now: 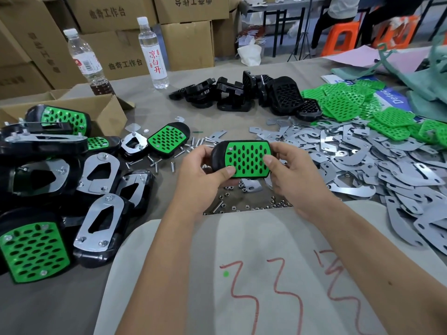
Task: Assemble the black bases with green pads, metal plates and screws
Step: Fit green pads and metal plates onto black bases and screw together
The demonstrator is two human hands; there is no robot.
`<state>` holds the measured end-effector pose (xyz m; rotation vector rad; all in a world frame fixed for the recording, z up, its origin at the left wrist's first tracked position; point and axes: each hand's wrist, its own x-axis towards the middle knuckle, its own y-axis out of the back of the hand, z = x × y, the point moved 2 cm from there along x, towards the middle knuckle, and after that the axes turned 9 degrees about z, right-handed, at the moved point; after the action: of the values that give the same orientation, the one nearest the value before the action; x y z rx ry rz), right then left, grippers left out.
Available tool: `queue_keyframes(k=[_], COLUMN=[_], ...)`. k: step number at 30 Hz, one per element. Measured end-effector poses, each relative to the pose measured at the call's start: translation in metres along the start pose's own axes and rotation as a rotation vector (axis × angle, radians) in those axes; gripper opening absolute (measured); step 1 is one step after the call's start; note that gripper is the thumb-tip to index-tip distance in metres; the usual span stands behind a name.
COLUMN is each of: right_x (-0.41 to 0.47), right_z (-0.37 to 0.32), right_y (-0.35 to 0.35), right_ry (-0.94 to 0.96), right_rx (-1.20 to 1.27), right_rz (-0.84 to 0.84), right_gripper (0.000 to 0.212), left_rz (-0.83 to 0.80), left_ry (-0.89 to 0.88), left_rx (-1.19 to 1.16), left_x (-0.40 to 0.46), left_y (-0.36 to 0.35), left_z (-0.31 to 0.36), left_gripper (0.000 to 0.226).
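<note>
Left hand (205, 176): grips the base (219, 160), thumb on the pad (249, 158).
Right hand (289, 172): grips the base's right end, thumb on pad.
Plates (362, 155): heaped right.

A bare strip of table (145, 102) runs from the two bottles (154, 52) toward the middle, between the heap of finished pieces (60, 180) at left and the black bases (246, 95) at the far side. The right side is blocked by metal plates (362, 160) and green pads (362, 105). Near the front lies a white cloth (193, 262) with nothing on it, while loose screws (169, 160) and nuts (251, 204) cover the table just beyond it.
</note>
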<state>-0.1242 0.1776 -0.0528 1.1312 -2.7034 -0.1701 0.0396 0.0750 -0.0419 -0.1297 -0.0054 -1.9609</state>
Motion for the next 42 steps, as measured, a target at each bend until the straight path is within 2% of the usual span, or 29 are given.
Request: queue_keyframes(k=[3, 5, 8, 11, 13, 16, 18, 20, 21, 23, 28, 34, 38, 42], right_x=[-0.001, -0.006, -0.014, -0.020, -0.022, -0.025, -0.025, -0.025, -0.024, -0.024, -0.027, -0.031, -0.029, -0.029], right_z=[-0.001, -0.006, -0.017, -0.023, -0.023, -0.024, -0.026, -0.025, -0.024, -0.023, -0.032, -0.034, -0.033, -0.031], right_y=[0.001, -0.001, -0.006, -0.010, -0.011, -0.014, -0.015, -0.016, -0.017, -0.019, -0.016, -0.018, -0.018, -0.019], right_ry=[-0.042, 0.020, 0.307, 0.597, 0.669, 0.579, 0.564, 0.620, 0.633, 0.605, 0.611, 0.619, 0.631, 0.582], right_rx=[0.082, 0.080, -0.072, -0.231, -0.272, -0.182, -0.157, -0.261, -0.331, -0.427, -0.579, -0.693, -0.694, -0.619], right_rz=[0.017, 0.068, 0.189, 0.190, 0.096, -0.033, -0.058, -0.085, -0.101, -0.148, -0.219, -0.251, -0.203, -0.070], right_gripper=[0.025, 0.020, 0.021, 0.025, 0.034, 0.040, 0.021, 0.003, 0.002, 0.007, 0.027, 0.022, 0.026, 0.036], left_rz=[0.036, 0.072, 0.120, 0.093, 0.066, 0.069, 0.083, 0.038, 0.010, -0.012, -0.028, -0.025, -0.024, -0.033], left_ry=[0.020, 0.031, 0.184, 0.339, 0.349, 0.369, 0.354, 0.346, 0.349, 0.351, 0.341, 0.304, 0.297, 0.257], left_rx=[-0.031, -0.031, -0.160, -0.421, -0.482, -0.437, -0.409, -0.346, -0.305, -0.242, -0.231, -0.185, -0.192, -0.204], left_x=[0.000, 0.001, 0.000, -0.003, -0.006, -0.006, -0.005, -0.005, -0.006, -0.006, -0.007, -0.007, -0.010, -0.009], left_y=[-0.003, -0.007, -0.014, -0.022, -0.022, -0.019, -0.015, -0.014, -0.014, -0.013, -0.009, -0.010, -0.014, -0.019], left_z=[-0.002, -0.002, -0.001, 0.005, 0.009, 0.008, 0.005, 0.005, 0.005, 0.005, 0.009, 0.009, 0.007, 0.008], left_gripper=[0.024, 0.021, 0.011, 0.033, 0.041, 0.043, 0.033, 0.030, 0.032, 0.036, 0.029, 0.031, 0.040, 0.036])
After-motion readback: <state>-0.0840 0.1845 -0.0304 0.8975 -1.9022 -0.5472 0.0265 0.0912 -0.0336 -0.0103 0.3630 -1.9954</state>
